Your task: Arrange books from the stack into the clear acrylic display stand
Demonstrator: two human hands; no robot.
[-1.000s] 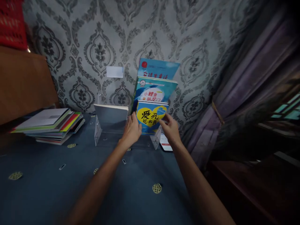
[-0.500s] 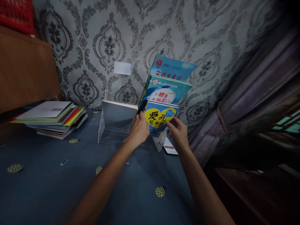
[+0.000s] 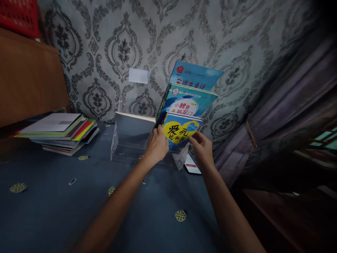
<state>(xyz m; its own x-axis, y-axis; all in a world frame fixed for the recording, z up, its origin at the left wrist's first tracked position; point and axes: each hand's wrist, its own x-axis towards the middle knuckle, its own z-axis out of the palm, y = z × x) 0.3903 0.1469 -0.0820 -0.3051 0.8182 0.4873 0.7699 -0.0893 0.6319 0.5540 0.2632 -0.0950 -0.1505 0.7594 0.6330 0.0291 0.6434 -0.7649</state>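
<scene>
A blue book with a yellow heart [image 3: 179, 131] stands in the front of a clear acrylic rack [image 3: 131, 154], at its right side. My left hand [image 3: 157, 143] grips the book's left edge. The right edge is pinched between the thumb and fingers of my right hand [image 3: 202, 147]. Behind it, a teal book [image 3: 188, 102] and a taller blue book [image 3: 196, 73] rise in steps. A grey-covered book [image 3: 134, 130] stands in the left part of the rack.
A pile of books [image 3: 60, 131] lies at the left of the blue table [image 3: 92, 211]. A phone [image 3: 192, 165] lies right of the rack. A wooden cabinet [image 3: 28, 73] bears a red basket [image 3: 19, 17]. A purple curtain [image 3: 237, 151] hangs at the right.
The view has shifted very slightly. Both hands stay at the edges of the heart book, with no other clear movement.
</scene>
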